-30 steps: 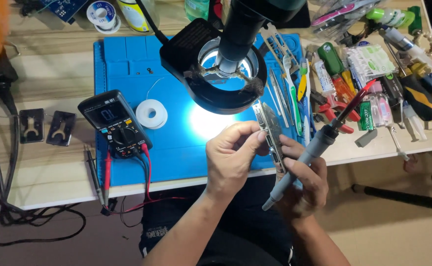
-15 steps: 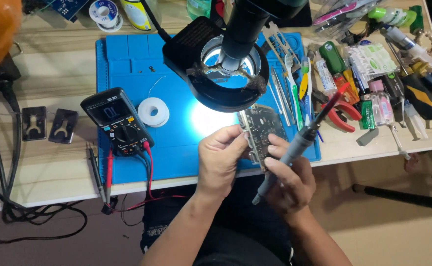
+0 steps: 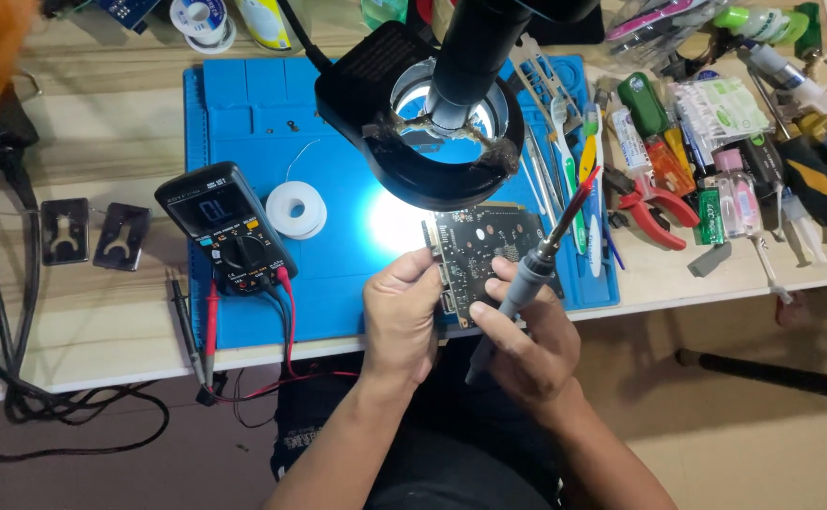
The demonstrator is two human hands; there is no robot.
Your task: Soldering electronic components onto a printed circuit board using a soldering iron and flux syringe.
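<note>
Left hand (image 3: pixel 402 316) grips the dark circuit board (image 3: pixel 485 253) by its left edge, thumb and fingers clamped on it. Board sits over the near edge of the blue work mat (image 3: pixel 244 123), just below the black ring light (image 3: pixel 423 132) of the microscope, partly in the bright spot it throws on the mat.

Right hand (image 3: pixel 525 345) is closed around a grey-handled soldering iron (image 3: pixel 527 279), held like a pen. Its red tip points up and away, past the right edge of the board toward the tweezers and tools on the right side of the mat. Right-hand fingers also touch the board's near right corner.

Multimeter (image 3: pixel 227 229) lies on the left part of the mat, red and black leads (image 3: pixel 208 326) trailing over the near edge of the counter (image 3: pixel 92 312). White solder spool (image 3: pixel 296 210) just right of it. Red-handled cutters (image 3: pixel 657 206) and screwdrivers at the right end of the counter.
</note>
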